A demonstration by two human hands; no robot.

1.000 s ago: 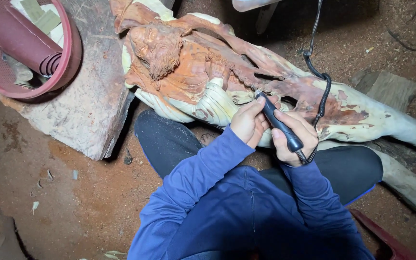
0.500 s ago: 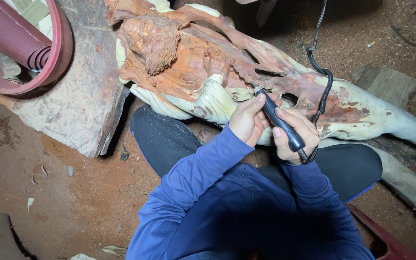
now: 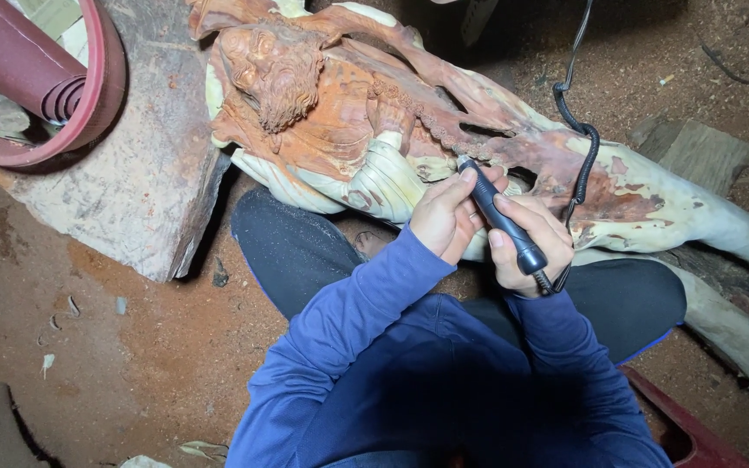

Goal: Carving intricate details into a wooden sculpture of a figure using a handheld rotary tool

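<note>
A large reddish and pale wood carving point(image 3: 340, 121) of a bearded figure lies across the ground in front of my knees. Both my hands hold a dark blue pen-shaped rotary tool point(image 3: 500, 217). My right hand point(image 3: 526, 238) grips its rear half. My left hand point(image 3: 448, 212) wraps the front, near the tip that touches the carving. A coiled black cord point(image 3: 581, 143) runs from the tool's back end up past the carving. My sleeves are blue and my trousers dark.
A flat stone slab point(image 3: 123, 182) lies at the left, with a dark red basin point(image 3: 88, 95) holding a rolled sheet on it. A wood block point(image 3: 695, 152) sits at the right and a red object point(image 3: 678, 425) at the lower right. Reddish sawdust covers the ground.
The view has shifted slightly, so the carving sits a little lower and more to the right. Both hands keep the same grip on the tool at the same spot.
</note>
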